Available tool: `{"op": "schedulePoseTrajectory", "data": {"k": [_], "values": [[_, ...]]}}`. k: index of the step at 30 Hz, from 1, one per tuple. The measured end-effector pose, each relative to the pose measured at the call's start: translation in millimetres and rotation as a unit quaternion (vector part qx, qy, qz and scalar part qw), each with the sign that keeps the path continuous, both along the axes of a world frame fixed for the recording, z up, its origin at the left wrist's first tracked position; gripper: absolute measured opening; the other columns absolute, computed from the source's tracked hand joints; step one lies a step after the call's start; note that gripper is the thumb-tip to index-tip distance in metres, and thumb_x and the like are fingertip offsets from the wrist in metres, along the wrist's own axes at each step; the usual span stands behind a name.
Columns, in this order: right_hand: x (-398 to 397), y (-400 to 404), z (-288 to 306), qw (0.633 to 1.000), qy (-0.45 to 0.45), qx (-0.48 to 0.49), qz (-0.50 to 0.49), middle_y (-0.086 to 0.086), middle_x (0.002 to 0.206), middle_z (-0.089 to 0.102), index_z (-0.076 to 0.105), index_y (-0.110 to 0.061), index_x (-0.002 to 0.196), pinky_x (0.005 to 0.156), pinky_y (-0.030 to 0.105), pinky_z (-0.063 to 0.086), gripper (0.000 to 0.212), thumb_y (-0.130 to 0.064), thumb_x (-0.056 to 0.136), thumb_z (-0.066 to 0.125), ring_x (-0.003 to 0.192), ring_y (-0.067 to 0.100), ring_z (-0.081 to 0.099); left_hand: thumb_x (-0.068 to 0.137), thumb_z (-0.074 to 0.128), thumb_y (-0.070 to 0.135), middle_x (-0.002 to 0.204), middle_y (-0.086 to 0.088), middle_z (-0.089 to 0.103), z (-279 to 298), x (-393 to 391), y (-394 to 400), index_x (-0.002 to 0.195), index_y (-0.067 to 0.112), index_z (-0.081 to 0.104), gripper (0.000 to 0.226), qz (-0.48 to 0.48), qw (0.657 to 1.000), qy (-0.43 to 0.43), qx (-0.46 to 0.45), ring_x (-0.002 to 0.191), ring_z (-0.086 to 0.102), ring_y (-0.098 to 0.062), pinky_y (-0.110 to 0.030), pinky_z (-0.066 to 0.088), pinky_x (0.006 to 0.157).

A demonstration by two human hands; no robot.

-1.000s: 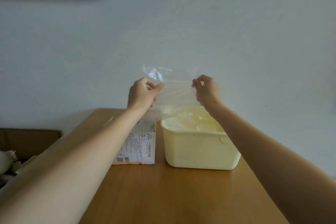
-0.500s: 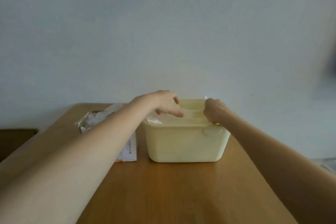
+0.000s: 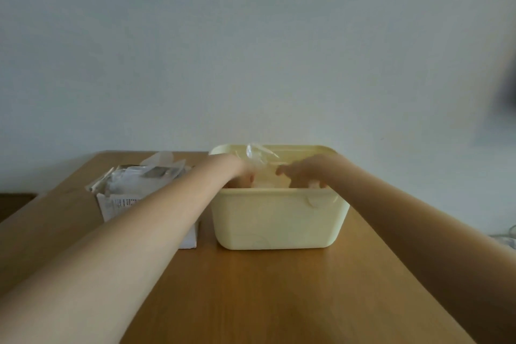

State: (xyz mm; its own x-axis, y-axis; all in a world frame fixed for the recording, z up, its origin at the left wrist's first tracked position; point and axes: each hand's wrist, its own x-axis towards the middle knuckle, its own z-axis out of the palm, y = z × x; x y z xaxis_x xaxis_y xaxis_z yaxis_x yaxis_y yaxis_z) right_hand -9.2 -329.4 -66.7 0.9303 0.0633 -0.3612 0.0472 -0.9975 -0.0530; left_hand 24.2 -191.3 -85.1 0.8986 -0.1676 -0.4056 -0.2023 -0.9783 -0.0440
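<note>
The wooden table (image 3: 251, 301) carries everything. The pale yellow plastic bin (image 3: 279, 223) stands upright toward its far edge, about midway across. Just beside the bin's left wall, nearer the far left corner, is the torn-open cardboard box of bags (image 3: 117, 204), with crumpled wrapping showing at its top. The clear plastic bag (image 3: 258, 155) I am fitting is mostly down inside the bin. One wrinkled peak of film stands above the rim near the back wall, and paler folds show between my hands. My left hand (image 3: 237, 173) reaches over the near rim at the bin's left side. Its fingers dip below the rim and behind the film, so I cannot tell whether they are spread or pinching. My right hand (image 3: 303, 173) is over the near rim at the right, fingers curled downward into the bin with the thumb pointing toward the other hand. Whether it grips film I cannot tell either. As I judge it, the bag is in the bin and being pressed down, so the liner is partly seated. What is left is to push it into the corners, spread it flat against the walls, and fold its mouth out over the rim, where no film yet shows.
</note>
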Motion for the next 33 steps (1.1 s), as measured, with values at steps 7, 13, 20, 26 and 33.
{"op": "schedulePoseTrajectory", "data": {"k": [7, 13, 20, 26, 33], "values": [[13.6, -14.9, -15.9, 0.997, -0.014, -0.049, -0.050, 0.007, 0.130, 0.054, 0.053, -0.010, 0.127, 0.096, 0.029, 0.039, 0.041, -0.034, 0.098, 0.040, 0.119, 0.023, 0.051, 0.094, 0.039, 0.033, 0.136, 0.001, 0.048, -8.9, 3.7, 4.5, 0.134, 0.021, 0.049, 0.042, 0.038, 0.998, 0.030, 0.027, 0.117, 0.053, -0.023, -0.033, 0.043, 0.097], [10.0, -2.4, 2.3, 0.999, 0.036, -0.027, -0.014, 0.012, 0.138, 0.045, 0.037, -0.010, 0.140, 0.090, 0.037, 0.047, 0.050, -0.024, 0.094, 0.052, 0.109, 0.028, 0.056, 0.094, 0.054, 0.018, 0.096, -0.011, 0.063, 27.4, -24.2, 17.1, 0.124, 0.004, 0.053, 0.032, 0.020, 0.966, -0.014, -0.258, 0.069, 0.064, -0.014, -0.018, 0.053, 0.060], [-20.6, 78.3, 51.1, 0.959, -0.140, 0.203, 0.137, 0.013, 0.088, 0.067, 0.065, -0.001, 0.107, 0.064, 0.025, 0.056, 0.021, -0.007, 0.088, 0.060, 0.073, 0.024, 0.068, 0.089, 0.057, 0.014, 0.096, -0.002, 0.071, 57.4, -63.4, 95.0, 0.101, 0.018, 0.066, 0.016, 0.012, 0.923, -0.191, -0.334, 0.082, 0.066, -0.011, -0.026, 0.050, 0.081], [-32.1, 144.7, 41.3, 0.940, -0.088, 0.285, 0.166, 0.020, 0.097, 0.070, 0.067, 0.009, 0.102, 0.089, 0.037, 0.054, 0.027, -0.012, 0.088, 0.059, 0.087, 0.028, 0.068, 0.087, 0.064, 0.020, 0.112, 0.001, 0.063, 46.2, -83.2, 167.2, 0.102, 0.022, 0.063, 0.015, 0.058, 0.917, -0.161, -0.359, 0.104, 0.058, -0.014, -0.026, 0.045, 0.089], [-37.4, 179.6, 20.6, 0.941, -0.106, 0.205, 0.247, 0.006, 0.097, 0.064, 0.071, -0.008, 0.101, 0.079, 0.027, 0.048, 0.027, -0.028, 0.085, 0.066, 0.089, 0.020, 0.060, 0.089, 0.051, 0.003, 0.107, 0.013, 0.060, 41.3, -96.7, 193.1, 0.111, 0.024, 0.059, 0.031, 0.071, 0.914, -0.097, -0.387, 0.101, 0.055, -0.001, -0.014, 0.040, 0.084]]}}
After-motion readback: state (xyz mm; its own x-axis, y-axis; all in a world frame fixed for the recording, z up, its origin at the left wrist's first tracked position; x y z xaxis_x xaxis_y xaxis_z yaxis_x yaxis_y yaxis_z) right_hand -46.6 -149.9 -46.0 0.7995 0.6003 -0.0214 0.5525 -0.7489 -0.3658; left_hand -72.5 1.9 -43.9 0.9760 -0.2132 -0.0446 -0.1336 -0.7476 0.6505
